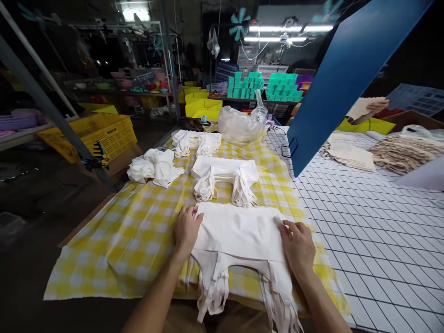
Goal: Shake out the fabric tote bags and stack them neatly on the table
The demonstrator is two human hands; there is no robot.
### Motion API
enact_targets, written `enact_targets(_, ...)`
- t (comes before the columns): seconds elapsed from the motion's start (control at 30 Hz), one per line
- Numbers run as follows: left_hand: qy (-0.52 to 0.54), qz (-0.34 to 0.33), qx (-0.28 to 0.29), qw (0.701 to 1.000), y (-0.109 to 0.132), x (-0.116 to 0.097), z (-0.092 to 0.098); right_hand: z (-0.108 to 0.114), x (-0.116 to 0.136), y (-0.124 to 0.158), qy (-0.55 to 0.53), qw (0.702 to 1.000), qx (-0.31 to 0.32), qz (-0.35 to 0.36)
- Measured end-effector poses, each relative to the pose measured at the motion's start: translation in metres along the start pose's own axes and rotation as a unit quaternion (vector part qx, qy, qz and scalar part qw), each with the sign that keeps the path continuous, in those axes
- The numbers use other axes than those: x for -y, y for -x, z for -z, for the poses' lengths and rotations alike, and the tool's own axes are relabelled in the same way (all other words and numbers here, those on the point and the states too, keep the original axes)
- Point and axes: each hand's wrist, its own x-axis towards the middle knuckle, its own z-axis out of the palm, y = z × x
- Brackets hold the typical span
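Note:
A white camisole lies spread before me, its straps hanging toward me over the table's near edge. At its far left corner, my left hand has curled fingers closed on the fabric. My right hand pinches the opposite side edge near the far right corner. Just beyond lies a neat stack of white camisoles, straps toward me. Another white stack sits farther back, and a crumpled white garment pile lies to the left.
A yellow checked cloth covers my table. Behind the stacks is a clear plastic bag. A blue divider stands at right, beside a white grid-patterned surface with beige fabric piles. Another person's hand holds beige fabric there. A metal post rises at left.

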Motion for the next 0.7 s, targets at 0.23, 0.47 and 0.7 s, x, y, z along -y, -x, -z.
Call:
enact_targets(0.23,0.062,0.001,-0.010,0.998,-0.013,-0.005,0.007,0.013,0.010,0.001,-0.111,0.992,-0.032,-0.056)
enact_targets(0.47,0.438,0.024,0.135,0.888,-0.028,-0.020,0.053,0.077,0.027,-0.033,-0.369,0.914,0.005,-0.170)
enact_targets(0.7,0.477,-0.126,0.071,0.867,-0.098,-0.073,0.108,0.126,0.058,-0.122,-0.474,0.874,-0.103,-0.032)
